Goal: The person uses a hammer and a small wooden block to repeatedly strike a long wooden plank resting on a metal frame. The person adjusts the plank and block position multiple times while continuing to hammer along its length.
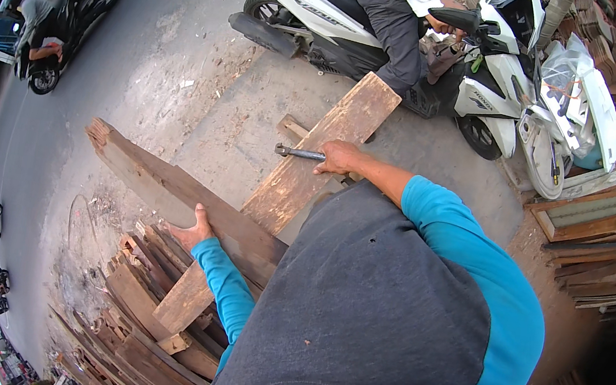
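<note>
Under right grip [338, 159], hammer [299, 153] over plank [312, 162]

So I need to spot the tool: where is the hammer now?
In the head view, the hammer is in the right hand, centre frame, its head lying over the light plank, just below the white scooter.

The right hand [338, 157] is closed around a metal tool [299, 153] whose head sticks out past the fingers, over a light plank [302, 180]. The left hand [195, 230] lies flat on a dark plank [167, 188], fingers spread on its face. Under both lies a wood pile [139, 326]. Beyond the fingertips stands a scooter [395, 23] with a rider.
</note>
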{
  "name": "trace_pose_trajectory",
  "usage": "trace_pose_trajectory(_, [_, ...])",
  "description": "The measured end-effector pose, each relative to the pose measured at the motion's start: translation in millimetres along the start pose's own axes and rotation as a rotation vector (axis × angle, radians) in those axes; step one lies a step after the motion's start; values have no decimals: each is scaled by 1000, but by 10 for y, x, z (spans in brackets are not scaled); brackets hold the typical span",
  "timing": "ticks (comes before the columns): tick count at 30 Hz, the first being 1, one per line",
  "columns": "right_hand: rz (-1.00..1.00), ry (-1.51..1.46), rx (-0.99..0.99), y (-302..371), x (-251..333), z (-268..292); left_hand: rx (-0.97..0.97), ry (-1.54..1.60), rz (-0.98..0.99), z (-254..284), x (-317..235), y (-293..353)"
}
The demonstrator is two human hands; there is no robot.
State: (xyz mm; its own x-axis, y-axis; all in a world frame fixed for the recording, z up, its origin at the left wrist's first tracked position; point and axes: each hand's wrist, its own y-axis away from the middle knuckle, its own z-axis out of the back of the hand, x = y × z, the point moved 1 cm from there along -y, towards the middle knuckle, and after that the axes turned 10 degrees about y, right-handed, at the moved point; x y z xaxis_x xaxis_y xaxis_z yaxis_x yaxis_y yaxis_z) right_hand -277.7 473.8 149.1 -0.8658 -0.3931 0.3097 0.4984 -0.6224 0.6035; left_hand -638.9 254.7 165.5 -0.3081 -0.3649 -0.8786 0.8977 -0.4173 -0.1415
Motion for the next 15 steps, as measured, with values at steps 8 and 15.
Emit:
trace_pose_trajectory(8, [-6, -8, -24, 38, 27, 26, 26, 70, 5, 9, -19, 9])
trace_pose_trajectory(15, [12, -39, 21, 83, 57, 114, 23, 52, 40, 31, -133, 50])
